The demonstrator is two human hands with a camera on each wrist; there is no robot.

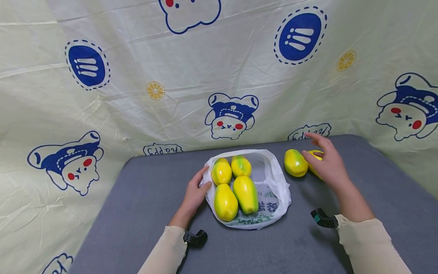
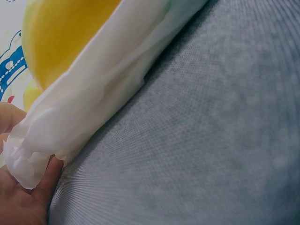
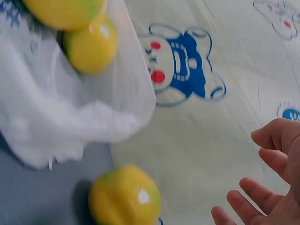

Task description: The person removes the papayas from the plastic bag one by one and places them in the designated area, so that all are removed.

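A white plastic bag (image 1: 286, 192) lies with its mouth spread on the grey table, and several yellow-green papayas (image 1: 246, 194) sit inside toward its left. My left hand (image 1: 196, 193) holds the bag's left rim, thumb on the inner side and fingers outside. In the left wrist view the bag's edge (image 2: 89, 93) runs between thumb and fingers. To the right of the bag, my right hand (image 1: 326, 161) hovers with fingers spread and nothing in it. One papaya (image 1: 295, 163) lies just left of that hand; another papaya (image 1: 315, 153) is partly hidden behind it.
The grey tabletop (image 1: 143, 213) has rounded far corners. Behind it hangs a pale curtain (image 1: 184, 114) printed with blue cartoon figures. Dark bands (image 1: 195, 238) circle both wrists over light sleeves.
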